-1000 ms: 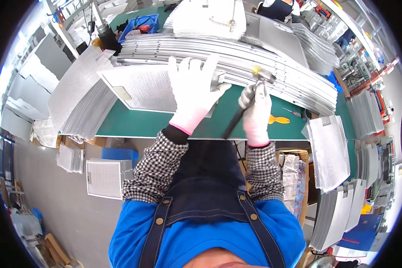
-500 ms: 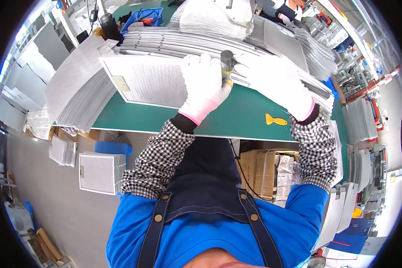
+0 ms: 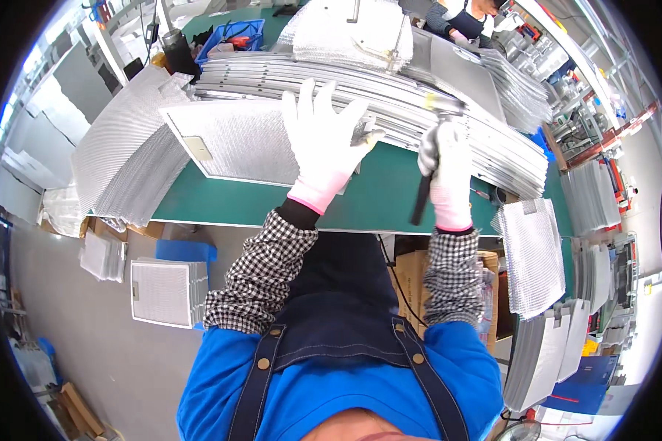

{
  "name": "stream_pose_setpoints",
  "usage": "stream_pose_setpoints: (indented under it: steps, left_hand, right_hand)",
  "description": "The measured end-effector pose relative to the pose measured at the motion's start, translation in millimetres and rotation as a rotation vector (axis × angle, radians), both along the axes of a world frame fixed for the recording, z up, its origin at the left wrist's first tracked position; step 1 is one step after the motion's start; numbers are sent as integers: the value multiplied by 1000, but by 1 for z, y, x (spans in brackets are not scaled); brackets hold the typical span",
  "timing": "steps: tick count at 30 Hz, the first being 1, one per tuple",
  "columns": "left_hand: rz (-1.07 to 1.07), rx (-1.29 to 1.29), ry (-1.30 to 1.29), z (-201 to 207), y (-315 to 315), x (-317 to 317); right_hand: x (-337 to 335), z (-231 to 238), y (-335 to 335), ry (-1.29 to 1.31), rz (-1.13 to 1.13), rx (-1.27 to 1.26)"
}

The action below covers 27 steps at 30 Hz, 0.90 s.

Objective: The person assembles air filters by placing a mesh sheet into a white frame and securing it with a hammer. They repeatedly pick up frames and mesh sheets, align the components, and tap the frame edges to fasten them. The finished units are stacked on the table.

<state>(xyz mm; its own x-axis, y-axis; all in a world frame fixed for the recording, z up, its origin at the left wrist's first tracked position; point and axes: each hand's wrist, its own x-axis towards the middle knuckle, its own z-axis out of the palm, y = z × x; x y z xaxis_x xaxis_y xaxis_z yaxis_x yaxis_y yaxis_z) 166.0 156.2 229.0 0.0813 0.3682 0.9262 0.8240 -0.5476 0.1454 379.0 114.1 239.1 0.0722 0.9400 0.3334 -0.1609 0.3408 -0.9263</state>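
A framed metal mesh panel [image 3: 235,136] with a small pale latch plate lies on the green table at the left of centre. My left hand [image 3: 318,136], in a white glove with a pink cuff, rests over the panel's right end, fingers spread and open. It hides part of that end. To its right, my gloved right hand [image 3: 446,158] is closed round the black handle of a mallet [image 3: 421,197]. The mallet's head, greyish with a yellow part, points away from me and is smeared by motion. A long stack of metal frame strips [image 3: 397,106] lies just beyond both hands.
Curved mesh sheets [image 3: 136,147] are piled at the left of the green table [image 3: 265,204]. A blue bin [image 3: 232,37] and a dark bottle [image 3: 176,50] stand at the back. One mesh sheet [image 3: 531,253] hangs over the right edge. Across the table, a co-worker [image 3: 463,20] is busy.
My right hand has moved nearer to me with the mallet, which stood upright between my hands before. My left hand has opened. The yellow scraper no longer shows.
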Motion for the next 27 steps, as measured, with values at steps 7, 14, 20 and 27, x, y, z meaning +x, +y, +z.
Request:
stream_pose_setpoints:
  steps: [7,14,20,27]
  left_hand:
    - [77,-186,66,0,1,-8]
    - [97,-111,56,-4,-6,-8]
    - [19,-15,1,-1,-15,-7]
    - [-138,-56,-27,1,-36,1]
  right_hand:
    - [-70,-30,-8,84,86,-33]
    - [-61,-38,-11,-117,39,-19]
    - [53,-126,7,-1149,-705,-239]
    - [70,-81,54,-1214,-572,323]
